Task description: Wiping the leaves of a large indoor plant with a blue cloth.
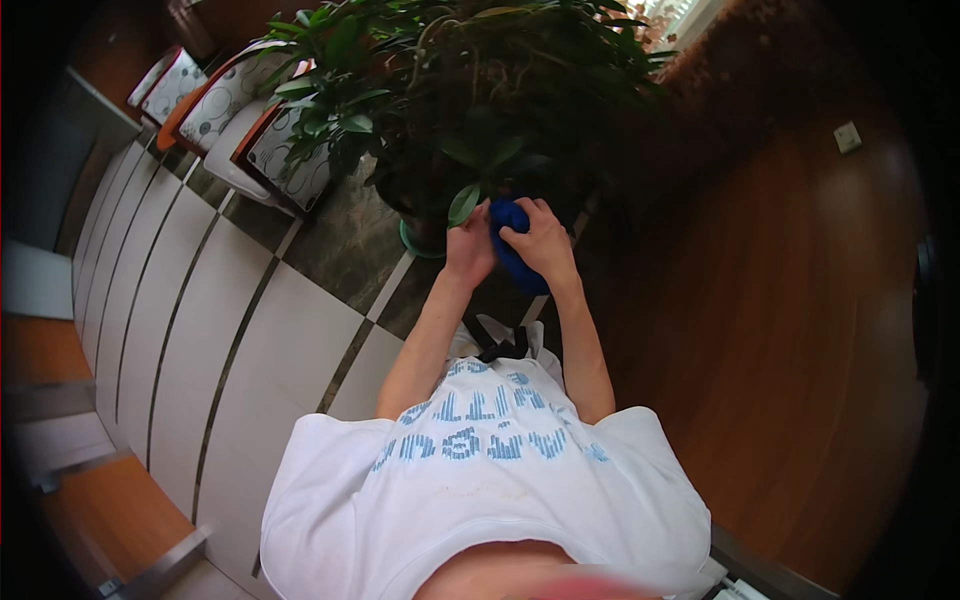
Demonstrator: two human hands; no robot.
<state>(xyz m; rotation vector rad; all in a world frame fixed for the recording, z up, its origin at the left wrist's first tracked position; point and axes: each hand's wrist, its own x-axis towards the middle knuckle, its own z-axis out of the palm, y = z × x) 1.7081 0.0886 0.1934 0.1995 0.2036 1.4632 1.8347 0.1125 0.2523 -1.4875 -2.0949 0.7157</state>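
A large leafy potted plant [480, 90] stands before me, its glossy green leaves spreading over dark, shaded stems. My left hand [470, 244] is raised at its lower edge, with a single green leaf [464, 205] against the fingertips; the fingers look closed around the leaf's base, partly hidden. Just to the right, my right hand [541, 238] grips a bunched blue cloth [508, 217], whose lower end hangs beneath the palm. The cloth touches or nearly touches my left fingers. Below the foliage, the green rim of a pot or saucer [420, 244] shows.
Patterned chairs with wooden frames [289, 157] stand at the upper left on a floor of pale tiles [262, 337] and dark strips. A brown wood-grain panel [757, 337] rises along the right, with a wall socket or switch [847, 138]. A patterned curtain [757, 45] hangs at the upper right.
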